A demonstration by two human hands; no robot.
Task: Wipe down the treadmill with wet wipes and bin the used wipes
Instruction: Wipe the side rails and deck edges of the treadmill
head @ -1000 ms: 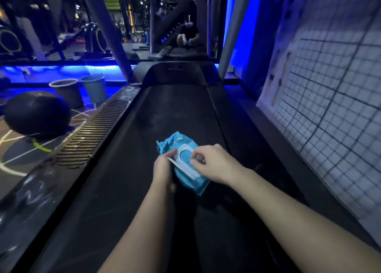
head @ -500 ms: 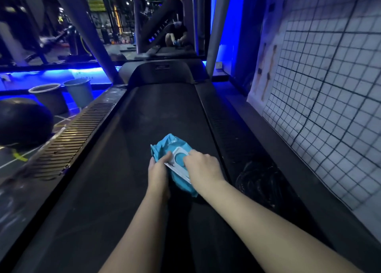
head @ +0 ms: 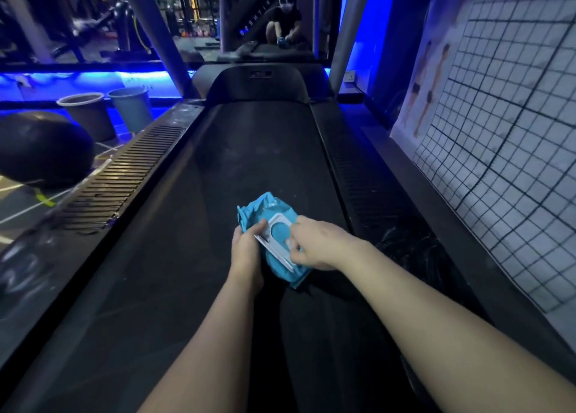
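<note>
Teal film forms the wet wipes pack point(head: 274, 208), which is held low over the treadmill belt point(head: 218, 178), near the middle of its width; whether the pack's underside touches the belt cannot be told. A white plastic lid frame point(head: 274, 250) with a rounded opening sits on the pack's upper face. The left hand point(head: 247, 250) grips the pack's left edge, fingers curled beneath and thumb lying against the lid frame. The right hand point(head: 318, 244) is closed at the right edge of the opening, fingertips pinching something small and pale; whether that is a wipe or the lid's flap cannot be told. Both forearms are bare. The belt is dark and shows a dull, streaked sheen. A ribbed left side rail point(head: 124, 169) and a ribbed right side rail point(head: 358, 169) run along either side of it, and a black motor hood point(head: 258, 85) closes the far end between two grey uprights point(head: 146, 22). On the floor left of the treadmill stand two bins, a dark bin point(head: 87, 119) and a pale blue bin point(head: 132, 108), just beside each other, with a large black ball point(head: 40, 150) nearer the camera. A grid wall chart point(head: 498, 132) printed with two body figures covers the wall to the right. A mirror point(head: 274, 13) beyond the hood shows a crouching person.
</note>
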